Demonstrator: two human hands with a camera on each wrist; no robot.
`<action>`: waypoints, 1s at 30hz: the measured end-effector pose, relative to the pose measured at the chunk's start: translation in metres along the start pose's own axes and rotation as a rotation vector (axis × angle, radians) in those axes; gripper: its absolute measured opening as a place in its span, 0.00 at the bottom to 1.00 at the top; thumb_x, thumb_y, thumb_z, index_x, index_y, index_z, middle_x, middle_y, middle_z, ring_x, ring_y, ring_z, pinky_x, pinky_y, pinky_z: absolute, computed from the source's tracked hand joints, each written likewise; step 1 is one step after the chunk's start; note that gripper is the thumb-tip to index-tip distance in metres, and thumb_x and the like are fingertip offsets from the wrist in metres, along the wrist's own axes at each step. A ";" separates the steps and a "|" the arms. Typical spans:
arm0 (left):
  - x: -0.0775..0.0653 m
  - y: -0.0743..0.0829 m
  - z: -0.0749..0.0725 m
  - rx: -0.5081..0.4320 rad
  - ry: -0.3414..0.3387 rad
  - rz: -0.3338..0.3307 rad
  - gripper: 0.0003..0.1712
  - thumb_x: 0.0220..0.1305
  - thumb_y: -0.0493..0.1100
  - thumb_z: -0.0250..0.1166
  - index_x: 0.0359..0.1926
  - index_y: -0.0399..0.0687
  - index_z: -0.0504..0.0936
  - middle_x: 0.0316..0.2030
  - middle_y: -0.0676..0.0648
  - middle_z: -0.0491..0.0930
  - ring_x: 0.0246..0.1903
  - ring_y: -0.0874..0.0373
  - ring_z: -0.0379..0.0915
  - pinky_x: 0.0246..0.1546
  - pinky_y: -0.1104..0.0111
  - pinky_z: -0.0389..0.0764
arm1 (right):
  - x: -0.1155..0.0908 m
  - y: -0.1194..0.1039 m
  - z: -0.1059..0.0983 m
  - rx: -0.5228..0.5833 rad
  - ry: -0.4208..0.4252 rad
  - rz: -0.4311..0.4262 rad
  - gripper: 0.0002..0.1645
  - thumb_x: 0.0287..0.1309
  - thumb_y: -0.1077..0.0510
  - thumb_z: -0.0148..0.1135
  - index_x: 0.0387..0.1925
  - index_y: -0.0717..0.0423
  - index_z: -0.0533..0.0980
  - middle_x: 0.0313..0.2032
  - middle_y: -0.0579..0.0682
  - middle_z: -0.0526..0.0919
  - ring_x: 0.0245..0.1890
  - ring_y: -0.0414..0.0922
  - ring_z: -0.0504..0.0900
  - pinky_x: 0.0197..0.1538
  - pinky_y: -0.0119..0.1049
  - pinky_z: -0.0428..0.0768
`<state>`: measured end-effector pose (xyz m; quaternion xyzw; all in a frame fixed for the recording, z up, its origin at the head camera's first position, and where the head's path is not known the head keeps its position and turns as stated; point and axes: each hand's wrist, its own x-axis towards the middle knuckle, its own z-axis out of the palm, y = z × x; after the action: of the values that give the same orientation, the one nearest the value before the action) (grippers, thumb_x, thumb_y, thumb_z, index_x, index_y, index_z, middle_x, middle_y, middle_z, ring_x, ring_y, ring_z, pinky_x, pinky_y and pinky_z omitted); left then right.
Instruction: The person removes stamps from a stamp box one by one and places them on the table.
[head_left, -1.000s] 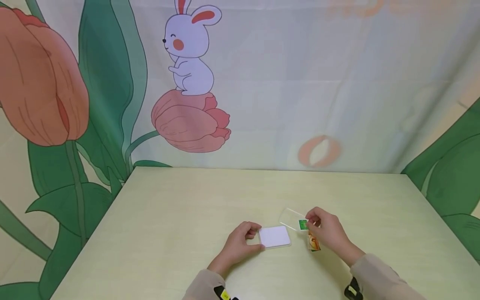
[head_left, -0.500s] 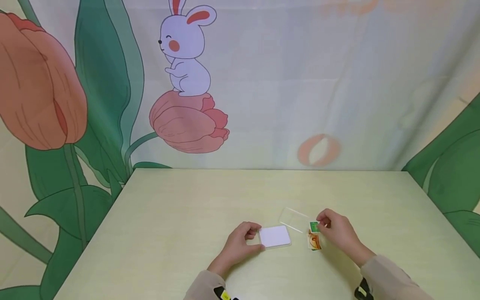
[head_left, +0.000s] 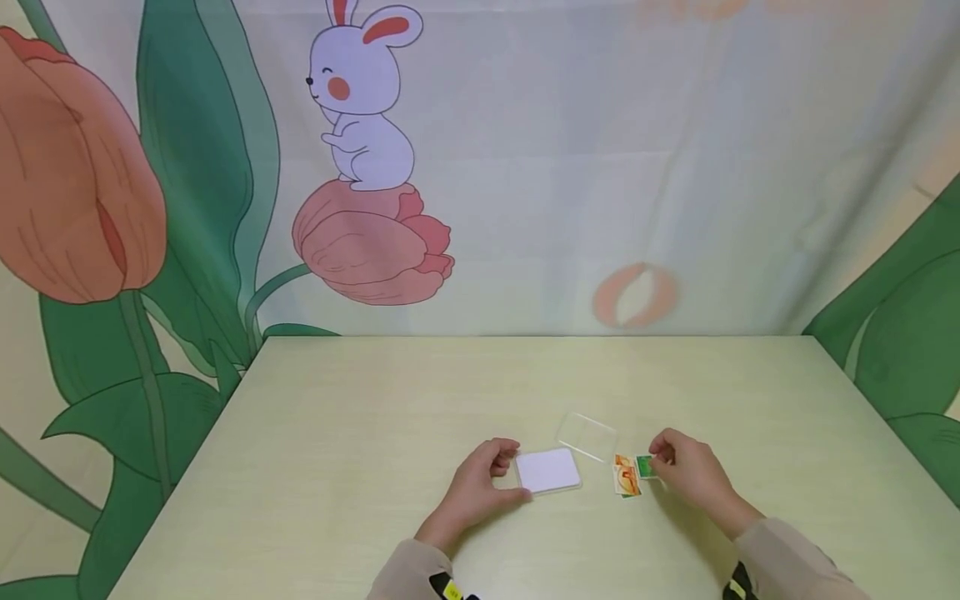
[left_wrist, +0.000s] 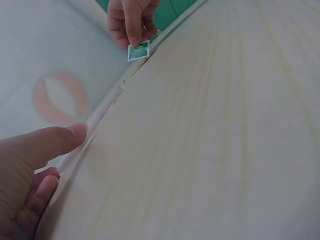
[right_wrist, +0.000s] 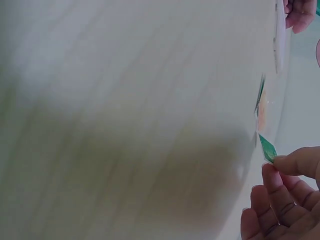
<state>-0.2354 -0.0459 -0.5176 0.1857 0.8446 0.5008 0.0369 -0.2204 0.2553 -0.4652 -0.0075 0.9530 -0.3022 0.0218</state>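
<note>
My left hand [head_left: 478, 492] holds the left end of a flat clear case with a white face [head_left: 549, 472], thumb at the near corner and fingers at the far one. Between thumb and index finger, my right hand [head_left: 693, 473] pinches a small green picture card with a white border [head_left: 644, 467]. In the right wrist view this green card [right_wrist: 267, 148] is tilted, one corner pointing down at the table. Just left of it lie several small orange picture cards [head_left: 626, 479], partly overlapping. Behind them rests a transparent rectangular lid [head_left: 587, 436].
The pale wooden table [head_left: 375, 417] reaches back to a curtain [head_left: 525, 208] printed with a rabbit and tulips. Dark bands with yellow marks [head_left: 452, 590] show at both beige sleeves.
My right hand has drawn the green card rightward and toward me, off the lid and past the orange cards, which now show more fully. The left hand and case stay put.
</note>
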 end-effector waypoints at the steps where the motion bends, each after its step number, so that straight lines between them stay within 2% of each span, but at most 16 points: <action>1: 0.000 0.000 0.000 0.005 0.001 -0.001 0.35 0.43 0.40 0.77 0.54 0.36 0.74 0.46 0.44 0.76 0.40 0.58 0.70 0.44 0.71 0.76 | 0.000 0.001 0.000 0.000 -0.004 0.004 0.05 0.54 0.66 0.59 0.34 0.64 0.74 0.27 0.50 0.76 0.27 0.44 0.70 0.29 0.34 0.69; 8: 0.001 0.000 0.003 0.023 0.005 -0.004 0.34 0.42 0.40 0.78 0.52 0.36 0.75 0.44 0.45 0.76 0.39 0.59 0.69 0.43 0.71 0.75 | 0.000 0.013 0.004 -0.026 -0.014 0.039 0.06 0.53 0.65 0.59 0.34 0.63 0.73 0.26 0.49 0.75 0.27 0.44 0.70 0.30 0.35 0.68; 15: 0.001 -0.003 0.003 0.021 0.015 -0.011 0.34 0.42 0.40 0.78 0.52 0.37 0.75 0.44 0.46 0.76 0.40 0.58 0.70 0.44 0.71 0.76 | 0.003 0.010 0.004 -0.026 -0.028 0.081 0.12 0.56 0.60 0.61 0.41 0.63 0.73 0.33 0.52 0.78 0.30 0.46 0.73 0.32 0.38 0.73; 21: 0.001 -0.004 0.004 0.024 0.018 -0.006 0.35 0.42 0.40 0.78 0.52 0.38 0.75 0.44 0.46 0.76 0.40 0.58 0.70 0.45 0.70 0.76 | 0.008 0.003 0.003 -0.026 -0.037 0.055 0.17 0.56 0.59 0.62 0.44 0.66 0.74 0.40 0.59 0.78 0.37 0.51 0.76 0.39 0.47 0.77; 30: 0.001 -0.003 0.002 -0.009 0.010 -0.025 0.33 0.43 0.39 0.77 0.52 0.37 0.75 0.43 0.45 0.76 0.41 0.57 0.70 0.45 0.70 0.77 | 0.012 -0.002 0.008 -0.048 -0.011 -0.031 0.21 0.53 0.59 0.65 0.46 0.67 0.75 0.41 0.61 0.79 0.39 0.53 0.76 0.41 0.48 0.77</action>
<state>-0.2361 -0.0452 -0.5209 0.1723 0.8448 0.5050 0.0396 -0.2319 0.2487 -0.4712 -0.0244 0.9596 -0.2794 0.0221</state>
